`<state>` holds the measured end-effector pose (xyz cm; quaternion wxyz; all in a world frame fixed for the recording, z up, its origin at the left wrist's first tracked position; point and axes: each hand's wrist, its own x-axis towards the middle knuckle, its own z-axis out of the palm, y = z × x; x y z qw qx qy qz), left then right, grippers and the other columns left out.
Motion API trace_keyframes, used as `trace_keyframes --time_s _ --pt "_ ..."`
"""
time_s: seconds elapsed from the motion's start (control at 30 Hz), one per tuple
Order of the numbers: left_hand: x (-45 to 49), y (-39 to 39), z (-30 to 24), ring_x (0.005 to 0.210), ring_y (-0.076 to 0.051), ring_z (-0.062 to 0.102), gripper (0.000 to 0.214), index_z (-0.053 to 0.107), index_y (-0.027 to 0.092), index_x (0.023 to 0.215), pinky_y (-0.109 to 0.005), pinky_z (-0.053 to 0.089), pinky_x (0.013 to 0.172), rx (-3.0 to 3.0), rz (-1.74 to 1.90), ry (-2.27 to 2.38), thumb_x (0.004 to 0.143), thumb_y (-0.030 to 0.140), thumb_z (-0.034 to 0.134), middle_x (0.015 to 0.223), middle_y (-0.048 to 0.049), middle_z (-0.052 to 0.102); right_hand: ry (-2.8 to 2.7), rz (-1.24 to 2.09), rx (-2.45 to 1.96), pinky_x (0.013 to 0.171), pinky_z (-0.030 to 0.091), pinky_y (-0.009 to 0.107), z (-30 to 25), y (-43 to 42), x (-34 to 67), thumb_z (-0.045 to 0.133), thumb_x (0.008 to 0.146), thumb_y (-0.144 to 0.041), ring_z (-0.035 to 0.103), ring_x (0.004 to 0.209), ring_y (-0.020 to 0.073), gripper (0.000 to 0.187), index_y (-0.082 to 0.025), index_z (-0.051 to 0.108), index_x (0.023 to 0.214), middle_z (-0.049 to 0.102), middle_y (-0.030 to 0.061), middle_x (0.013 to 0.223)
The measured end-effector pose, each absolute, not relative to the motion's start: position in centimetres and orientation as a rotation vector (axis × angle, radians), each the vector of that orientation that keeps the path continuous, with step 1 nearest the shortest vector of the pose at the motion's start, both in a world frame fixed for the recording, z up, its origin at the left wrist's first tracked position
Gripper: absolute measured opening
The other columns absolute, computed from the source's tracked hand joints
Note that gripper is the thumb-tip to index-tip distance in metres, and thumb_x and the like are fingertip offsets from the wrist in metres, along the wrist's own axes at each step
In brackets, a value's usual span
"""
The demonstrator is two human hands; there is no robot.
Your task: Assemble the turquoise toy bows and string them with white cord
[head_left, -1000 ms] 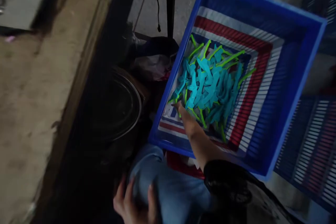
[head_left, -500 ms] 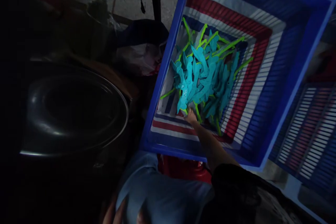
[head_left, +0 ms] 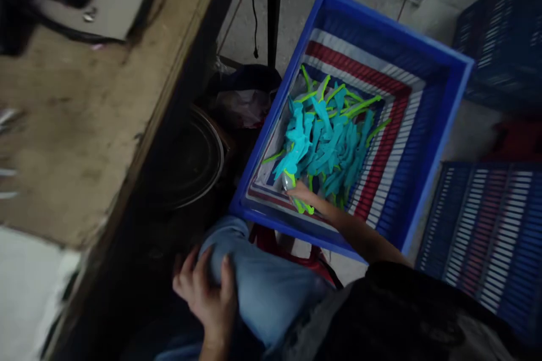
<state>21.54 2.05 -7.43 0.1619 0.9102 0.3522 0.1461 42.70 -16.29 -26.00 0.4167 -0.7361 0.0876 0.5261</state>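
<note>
A blue plastic crate (head_left: 440, 124) lined with a red, white and blue striped sheet holds a heap of teal and lime-green plastic pieces (head_left: 328, 144). My right hand (head_left: 302, 194) reaches into the crate's near left corner, fingers closed on pieces at the edge of the heap. My left hand (head_left: 207, 293) rests on my knee in blue jeans (head_left: 258, 285), fingers curved over it and holding nothing.
A wooden workbench (head_left: 84, 113) fills the left. A round metal basin (head_left: 190, 161) sits under it beside a dark bag (head_left: 248, 93). More blue slatted crates (head_left: 486, 237) stand at right. A red stool (head_left: 292, 251) is under the crate. A black post (head_left: 275, 5) rises behind.
The view swung down and left, then back up. My right hand stayed at the near edge of the heap and closed on pieces. My left hand stayed on my knee.
</note>
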Motion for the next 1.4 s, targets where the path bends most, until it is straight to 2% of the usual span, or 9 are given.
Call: trace_keyframes --time_s 0.17,0.3,0.47,0.63,0.83,1.0,1.13,1.27,1.4 --pt "22.8 -0.4 -5.4 0.125 -0.031 0.046 0.045 0.057 0.012 0.118 -0.049 0.034 0.106 2.372 0.263 0.875 0.082 0.038 0.061 0.122 -0.0179 0.058 0.113 1.207 -1.628 0.045 0.044 0.023 -15.7 -15.0 38.9 0.067 0.072 -0.03 0.051 0.044 0.0113 0.02 -0.014 0.057 0.076 0.054 -0.0032 0.048" --pt "25.8 -2.7 -1.4 0.115 -0.029 0.056 0.07 0.045 0.012 0.132 -0.043 0.044 0.098 1.848 -0.023 0.765 0.076 0.048 0.065 0.126 -0.0175 0.058 -0.054 1.001 -1.502 0.055 0.051 0.026 -8.2 -11.9 32.2 0.066 0.069 -0.039 0.058 0.055 0.0132 0.028 -0.018 0.056 0.085 0.06 -0.002 0.061" --pt "24.0 -0.8 5.0 0.104 -0.029 0.061 0.058 0.061 0.01 0.11 -0.042 0.047 0.094 1.732 -0.026 0.758 0.063 0.04 0.076 0.11 -0.0117 0.066 -0.359 1.006 -1.432 0.058 0.054 0.03 -1.6 -10.0 25.4 0.067 0.071 -0.039 0.058 0.053 0.0146 0.031 -0.017 0.055 0.088 0.058 -0.0021 0.06" --pt "16.1 0.3 8.6 0.087 -0.026 0.066 0.044 0.062 0.006 0.093 -0.044 0.052 0.085 1.441 0.089 0.798 0.06 0.031 0.077 0.087 -0.0087 0.068 -0.77 0.905 -1.46 0.095 0.047 0.032 2.7 -10.0 19.9 0.062 0.078 -0.039 0.058 0.109 0.0218 0.051 -0.013 0.047 0.119 0.061 0.0097 0.111" --pt "2.9 -1.3 8.0 0.069 -0.025 0.065 0.037 0.059 0.008 0.081 -0.049 0.051 0.076 1.201 0.234 0.875 0.058 0.031 0.075 0.069 -0.0078 0.063 -1.575 1.024 -1.386 0.085 0.05 0.032 5.5 -14.1 15.2 0.054 0.087 -0.045 0.062 0.087 0.0178 0.039 -0.016 0.059 0.113 0.066 0.0052 0.092" --pt "-9.1 -3.6 4.4 0.051 -0.017 0.055 0.035 0.058 0.013 0.077 -0.031 0.044 0.052 1.105 0.17 1.015 0.055 0.037 0.072 0.061 -0.0041 0.06 -2.07 0.179 -1.481 0.11 0.022 0.056 6.4 -13.3 19.6 0.056 0.086 -0.045 0.033 0.133 0.0319 0.053 -0.019 0.05 0.132 0.046 0.0139 0.137" --pt "-13.7 -4.6 1.3 0.051 -0.015 0.049 0.032 0.057 0.014 0.071 -0.028 0.036 0.05 1.109 0.158 1.083 0.056 0.04 0.068 0.06 -0.0041 0.058 -2.486 0.027 -1.445 0.109 0.005 0.067 4.8 -8.4 22.7 0.07 0.075 -0.042 0.017 0.14 0.0374 0.078 -0.021 0.035 0.141 0.032 0.0145 0.149" --pt "-14.3 -4.5 0.1 0.055 -0.017 0.049 0.036 0.058 0.015 0.072 -0.03 0.037 0.055 1.105 0.136 1.115 0.056 0.046 0.066 0.061 -0.0037 0.058 -2.75 -0.022 -1.294 0.107 0.02 0.057 4.5 -3.2 22.0 0.069 0.074 -0.032 0.037 0.129 0.0338 0.076 -0.014 0.037 0.14 0.051 0.0164 0.132" --pt "-15.0 -4.6 -0.8 0.059 -0.019 0.049 0.067 0.057 0.016 0.074 -0.032 0.037 0.057 1.0 0.204 1.216 0.057 0.08 0.048 0.062 -0.006 0.056 -2.948 -0.048 -1.263 0.083 0.037 0.04 5.9 -2.4 20.7 0.058 0.081 -0.023 0.057 0.092 0.0254 0.061 -0.007 0.04 0.138 0.064 0.014 0.099"
